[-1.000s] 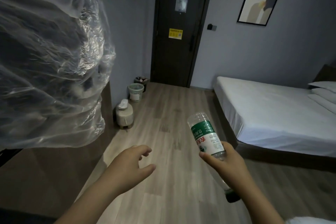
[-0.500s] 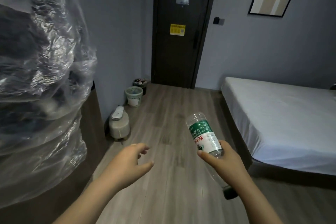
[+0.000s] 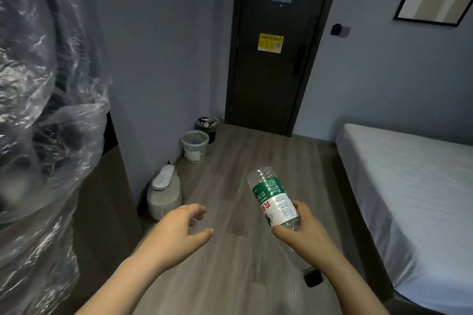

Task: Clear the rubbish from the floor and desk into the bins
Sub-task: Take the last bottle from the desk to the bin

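Grip of right hand (image 3: 307,236) closed round bottle (image 3: 273,198), green-white label, red characters; left hand (image 3: 176,233) relaxed, empty.

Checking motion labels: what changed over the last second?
The person walked forward: the door, the pale bin and the dark bin look nearer, and the plastic wrap slid off to the left. Nothing was taken or let go. The right hand still holds the bottle; the left hand stays open and empty.
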Demonstrator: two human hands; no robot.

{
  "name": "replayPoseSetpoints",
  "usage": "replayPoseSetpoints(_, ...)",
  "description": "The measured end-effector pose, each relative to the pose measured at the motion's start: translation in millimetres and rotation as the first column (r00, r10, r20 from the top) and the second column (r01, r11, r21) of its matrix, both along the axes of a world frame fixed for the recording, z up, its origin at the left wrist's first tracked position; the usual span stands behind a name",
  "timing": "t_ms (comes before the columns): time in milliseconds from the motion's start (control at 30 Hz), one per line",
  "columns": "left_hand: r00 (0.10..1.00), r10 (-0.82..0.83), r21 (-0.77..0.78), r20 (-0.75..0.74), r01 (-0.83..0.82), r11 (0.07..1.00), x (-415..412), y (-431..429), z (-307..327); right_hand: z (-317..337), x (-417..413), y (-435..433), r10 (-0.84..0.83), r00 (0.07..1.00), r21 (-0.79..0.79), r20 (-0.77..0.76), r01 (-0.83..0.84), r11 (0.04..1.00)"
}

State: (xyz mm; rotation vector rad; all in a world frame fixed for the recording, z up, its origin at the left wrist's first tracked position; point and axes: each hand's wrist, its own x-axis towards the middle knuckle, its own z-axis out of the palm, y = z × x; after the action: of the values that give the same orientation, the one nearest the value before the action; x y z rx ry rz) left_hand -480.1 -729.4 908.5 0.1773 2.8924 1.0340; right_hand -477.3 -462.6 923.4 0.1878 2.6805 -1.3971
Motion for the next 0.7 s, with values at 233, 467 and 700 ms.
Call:
replayPoseSetpoints(233,1.000,-0.003,0.008,0.016,0.003,1.000,-163,-31,2,-8,-158,-28,-0.036,0.998,0.031,0.044,0.034,0.999)
replayPoseSetpoints(467,1.000,-0.008,0.006,0.031,0.008,1.000,-307,-40,2,-8,-296,-38,-0.091,0.994,0.029,0.055,0.089,0.996)
replayPoseSetpoints(700,0.998,0.051,-0.044,0.027,-0.049,0.998,-436,-44,-16,-26,-444,-31,-0.057,0.998,0.029,0.035,0.056,0.998)
